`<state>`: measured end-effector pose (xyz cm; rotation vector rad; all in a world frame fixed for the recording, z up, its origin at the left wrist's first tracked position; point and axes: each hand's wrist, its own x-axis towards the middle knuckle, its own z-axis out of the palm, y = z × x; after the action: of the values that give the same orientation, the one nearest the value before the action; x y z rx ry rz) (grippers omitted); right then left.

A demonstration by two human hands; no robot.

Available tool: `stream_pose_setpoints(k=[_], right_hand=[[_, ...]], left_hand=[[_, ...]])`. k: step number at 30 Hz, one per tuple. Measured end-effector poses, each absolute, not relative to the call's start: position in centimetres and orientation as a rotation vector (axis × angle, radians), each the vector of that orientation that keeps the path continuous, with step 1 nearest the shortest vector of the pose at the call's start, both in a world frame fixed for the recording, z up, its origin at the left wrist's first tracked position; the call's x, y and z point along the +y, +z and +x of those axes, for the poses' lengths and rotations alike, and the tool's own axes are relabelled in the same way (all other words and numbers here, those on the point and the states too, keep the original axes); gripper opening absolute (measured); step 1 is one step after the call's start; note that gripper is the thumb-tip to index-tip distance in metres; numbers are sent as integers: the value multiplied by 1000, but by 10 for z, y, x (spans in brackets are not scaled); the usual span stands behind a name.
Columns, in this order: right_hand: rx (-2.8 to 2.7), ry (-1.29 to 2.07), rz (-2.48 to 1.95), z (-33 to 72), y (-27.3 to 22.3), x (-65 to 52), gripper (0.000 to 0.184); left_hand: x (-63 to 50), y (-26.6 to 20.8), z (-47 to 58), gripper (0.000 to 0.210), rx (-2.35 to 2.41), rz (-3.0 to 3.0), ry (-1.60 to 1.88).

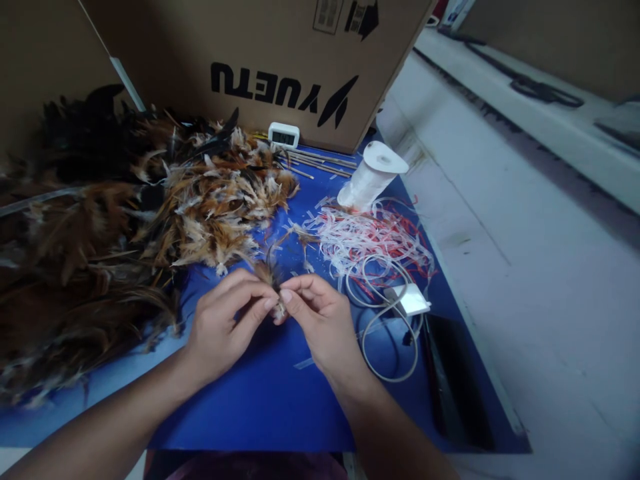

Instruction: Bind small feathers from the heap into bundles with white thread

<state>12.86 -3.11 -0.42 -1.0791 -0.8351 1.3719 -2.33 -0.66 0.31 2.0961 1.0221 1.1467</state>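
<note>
Between my two hands, above the blue table, is a small brown feather bunch [267, 272], its tips pointing away from me. My left hand [233, 317] pinches its base between thumb and fingers. From the other side my right hand [320, 320] pinches the same base, and the fingertips of both hands nearly meet. Fingers cover most of the base, with a pale fluffy bit showing below. Left of my hands lies a big heap of brown, cream and black feathers [215, 200].
Right of my hands lie tangled white and red strips [375, 240], a white spool [367, 177], a coiled cable with a white charger [413, 300], and a dark flat object [457, 380]. Behind stand a small digital clock [284, 135], thin sticks [320, 160] and a cardboard box [270, 40].
</note>
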Motion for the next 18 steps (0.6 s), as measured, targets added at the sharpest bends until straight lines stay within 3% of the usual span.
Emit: stream_pose_setpoints(k=[9, 18], right_hand=[[-724, 1489, -1039, 127, -6, -31, 12], [-691, 1532, -989, 129, -5, -30, 14]], left_hand=[[-12, -2, -26, 20, 919, 2372, 1339], [-12, -7, -18, 8, 873, 1676, 1225]])
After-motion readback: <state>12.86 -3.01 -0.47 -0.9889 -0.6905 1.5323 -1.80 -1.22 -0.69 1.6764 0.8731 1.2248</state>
